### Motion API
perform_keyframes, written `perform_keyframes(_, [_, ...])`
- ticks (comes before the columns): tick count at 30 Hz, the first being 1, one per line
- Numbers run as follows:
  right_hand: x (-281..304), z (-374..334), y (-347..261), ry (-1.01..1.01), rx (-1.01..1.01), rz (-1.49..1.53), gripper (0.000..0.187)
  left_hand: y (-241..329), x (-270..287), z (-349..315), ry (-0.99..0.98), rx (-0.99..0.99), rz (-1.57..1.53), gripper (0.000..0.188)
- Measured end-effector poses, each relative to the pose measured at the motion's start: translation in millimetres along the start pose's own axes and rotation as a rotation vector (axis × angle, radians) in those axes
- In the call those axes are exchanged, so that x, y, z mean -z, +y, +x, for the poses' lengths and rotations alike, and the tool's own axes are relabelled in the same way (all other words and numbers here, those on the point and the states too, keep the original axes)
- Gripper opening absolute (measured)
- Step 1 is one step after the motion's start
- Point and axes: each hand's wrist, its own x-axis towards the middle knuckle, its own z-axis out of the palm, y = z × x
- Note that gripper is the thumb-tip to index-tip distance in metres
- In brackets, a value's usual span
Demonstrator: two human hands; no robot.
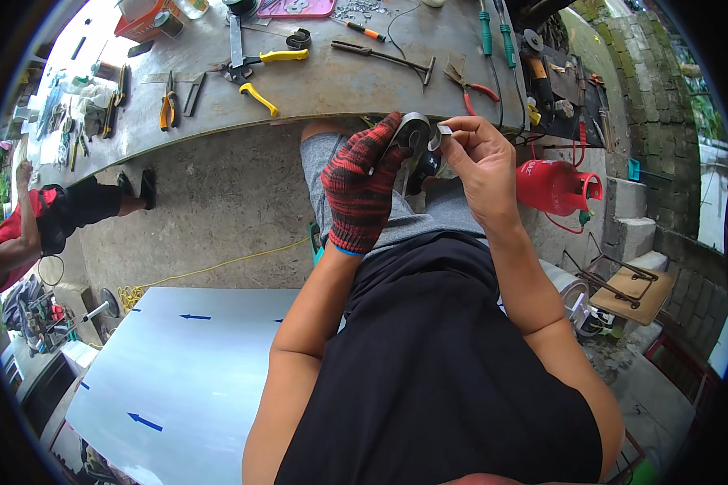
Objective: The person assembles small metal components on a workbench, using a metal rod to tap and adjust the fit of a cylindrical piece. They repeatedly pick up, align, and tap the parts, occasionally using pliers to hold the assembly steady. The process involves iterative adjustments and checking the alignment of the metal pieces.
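Observation:
My left hand [358,186], in a red and black knitted glove, is closed around a curved, shiny metal strip [415,121] bent into a hook-like loop. Bare and pinching, my right hand [484,162] has thumb and fingers on a bright, flat metal end at the strip's right side. I cannot tell whether that end belongs to the same strip or is a separate piece. Both hands are above my lap, just short of the workbench [315,93] edge. Close beyond them on the bench lie red-handled pliers [471,90] and a T-shaped metal tool [384,56].
Yellow-handled tools [281,56], orange-handled pliers [169,103] and two green-handled tools with cables [486,36] lie on the bench. A red gas cylinder [552,186] stands to the right. Behind my left arm is a large pale sheet [194,364]. Another person [65,214] stands at the far left.

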Motion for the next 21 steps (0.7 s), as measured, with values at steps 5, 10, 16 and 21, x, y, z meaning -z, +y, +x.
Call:
perform_keyframes(5, [-1.9, 5.7, 3.1, 0.001, -0.058, 0.055, 0.016, -5.6, -1.3, 1.9, 0.003, -0.014, 0.035, 0.038])
perform_keyframes(10, [-0.2, 10.7, 11.5, -0.005, -0.071, 0.048, 0.015, -12.9, -2.1, 7.0, 0.013, -0.024, 0.039, 0.037])
perform_keyframes(16, [-1.1, 20.8, 11.8, -0.03, -0.125, 0.063, 0.02, -19.2, -2.4, 16.6, -0.01, -0.021, 0.048, 0.037])
perform_keyframes(21, [3.3, 36.6, 30.7, -0.006, -0.085, 0.039, 0.016, -15.5, 0.6, 25.5, -0.113, 0.083, 0.136, 0.042])
